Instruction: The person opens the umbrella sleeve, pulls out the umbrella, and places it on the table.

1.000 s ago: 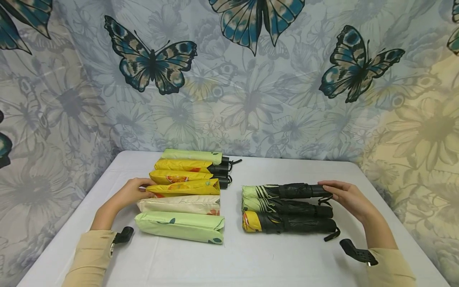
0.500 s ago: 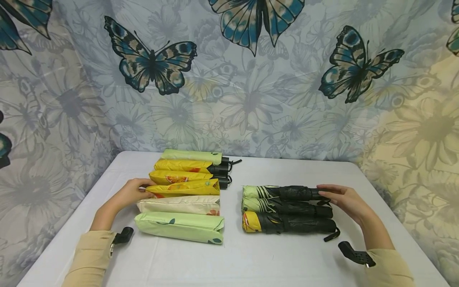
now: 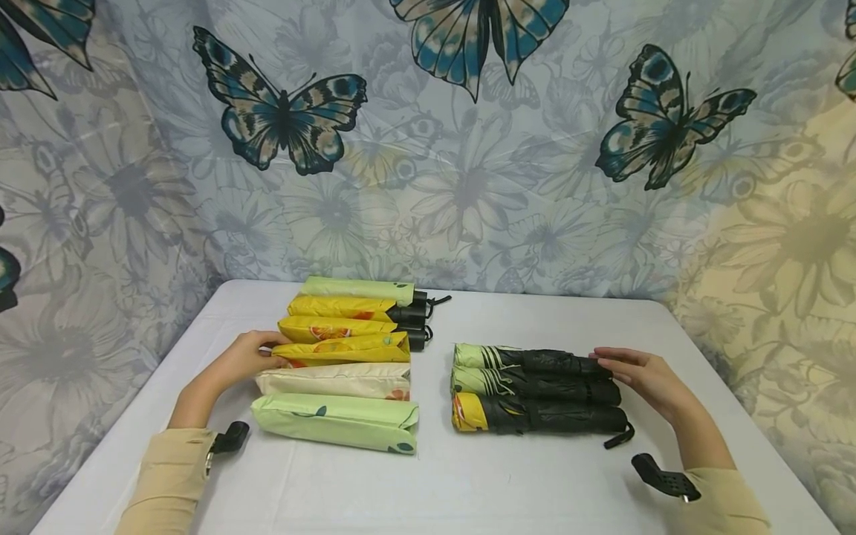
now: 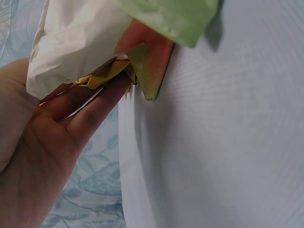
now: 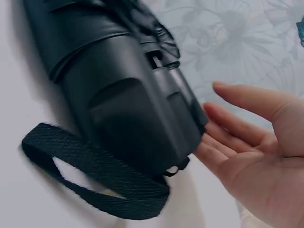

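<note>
My left hand [image 3: 242, 360] pinches the left end of a yellow cover [image 3: 348, 349], part of the left row. In the left wrist view my left hand's [image 4: 71, 123] fingers reach yellow fabric [image 4: 102, 76] behind a cream cover [image 4: 71, 42]; the thumb is hidden. On the right lie three folded umbrellas side by side: two green-and-black, the rear one [image 3: 548, 361] and the middle one [image 3: 548, 386], and a yellow-and-black one [image 3: 555, 416] in front. My right hand [image 3: 649, 375], fingers extended, touches the rear one's handle end; its thumb stands off the black handle [image 5: 128, 114].
Behind the yellow cover lie two yellow umbrellas [image 3: 334, 328] and a green one [image 3: 354, 288], black handles rightward. In front are the cream cover [image 3: 334, 381] and a light green cover [image 3: 334, 422]. Butterfly-patterned cloth [image 3: 468, 186] hangs behind the white table [image 3: 508, 490].
The rear green-and-black umbrella's handle end has shifted toward the front, closer to the middle one. My right hand has moved slightly forward with it. My left hand has stayed in place.
</note>
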Demonstrator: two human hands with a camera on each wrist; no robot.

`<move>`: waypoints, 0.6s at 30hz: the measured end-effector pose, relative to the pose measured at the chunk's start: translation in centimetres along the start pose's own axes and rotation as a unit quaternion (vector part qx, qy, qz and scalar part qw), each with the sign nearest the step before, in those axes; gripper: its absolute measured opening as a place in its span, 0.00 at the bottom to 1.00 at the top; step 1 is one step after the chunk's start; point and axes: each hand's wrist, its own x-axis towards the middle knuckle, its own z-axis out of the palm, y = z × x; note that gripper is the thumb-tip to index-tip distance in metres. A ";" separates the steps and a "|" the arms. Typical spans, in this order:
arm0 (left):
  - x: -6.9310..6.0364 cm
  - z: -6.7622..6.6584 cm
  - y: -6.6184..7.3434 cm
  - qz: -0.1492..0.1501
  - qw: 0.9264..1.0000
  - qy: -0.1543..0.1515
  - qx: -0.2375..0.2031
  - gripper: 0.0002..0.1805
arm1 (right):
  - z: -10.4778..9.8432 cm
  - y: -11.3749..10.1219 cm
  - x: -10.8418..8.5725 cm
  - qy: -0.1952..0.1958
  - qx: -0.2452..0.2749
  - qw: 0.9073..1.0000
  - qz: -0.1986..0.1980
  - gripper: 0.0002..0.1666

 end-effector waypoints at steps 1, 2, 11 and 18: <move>0.0 0.0 0.1 0.001 1.000 -0.001 0.000 0.14 | -0.2 0.0 -0.1 -0.006 0.024 1.000 -0.011 0.33; 0.0 0.0 0.1 -0.001 1.000 -0.001 -0.002 0.14 | -0.3 0.1 -0.1 -0.012 0.046 0.999 -0.020 0.32; 0.0 -0.5 0.7 -0.005 1.000 0.003 -0.010 0.19 | 0.0 -0.8 -0.1 -0.003 0.060 0.998 -0.034 0.34; 0.4 -1.0 1.4 0.012 1.000 0.011 0.019 0.21 | 1.5 -2.7 0.6 0.050 -0.030 0.998 -0.027 0.44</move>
